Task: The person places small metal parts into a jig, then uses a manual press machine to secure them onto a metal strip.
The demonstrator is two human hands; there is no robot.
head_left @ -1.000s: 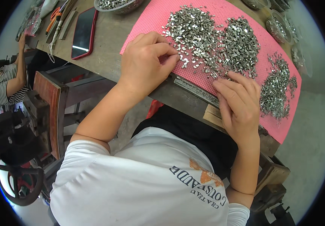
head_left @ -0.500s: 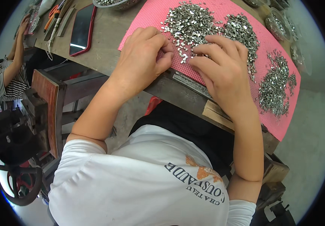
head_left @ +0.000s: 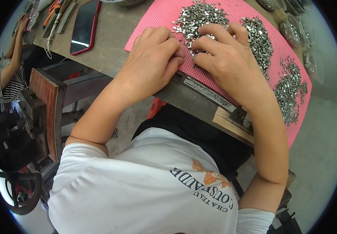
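Small shiny metal pieces lie in heaps on a pink textured mat [head_left: 147, 25]. My right hand [head_left: 232, 62] is over the near edge of the far-left heap [head_left: 192, 18], its bent fingers apart and its fingertips down among the pieces. Just left of it, my left hand [head_left: 149, 64] rests at the mat's near edge with thumb and fingers curled together. Whatever lies between those fingers is hidden. A second heap [head_left: 260, 43] sits beyond my right hand, and a third heap [head_left: 289, 93] is farther right.
A red-cased phone [head_left: 83, 29] lies left of the mat, near orange-handled pliers [head_left: 52, 11] and thin strips. Clear plastic tubs [head_left: 292, 31] of metal pieces line the right side. A metal strip [head_left: 209, 93] runs along the bench's near edge. Another person's striped sleeve [head_left: 5, 80] shows far left.
My right hand has moved a little up and left, farther into the heap, with its elbow swung outward. My left fingers have closed more tightly. The view has shifted slightly.
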